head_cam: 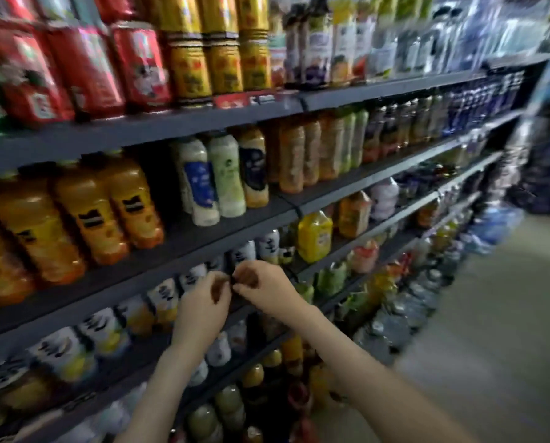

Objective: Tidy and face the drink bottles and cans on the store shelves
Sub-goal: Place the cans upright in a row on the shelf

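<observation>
Surfaces noted, drinks aisle.
We record matt grey shelves (177, 123), glossy plastic orange bottles (88, 215), and shiny red cans (139, 65).

"Can you read anything on those drinks from your feed?"

"Nothing, I'm afraid; my picture is smeared. I'll take the yellow jug (315, 236) as my marker: its pale label is only a blur. The white-labelled bottles (165, 294) down-left of it carry dark brush-like strokes, but I can't make out one character."

"And higher up?"

"Up-left of the jug, the orange juice bottles (89, 219) show a dark striped mark, no letters I can resolve. Further above, the red cans (141, 65) and gold cans (190, 68) have print, unreadable. The red price tag (232, 100) on the shelf edge (171, 123) there gives me no legible number."
</observation>
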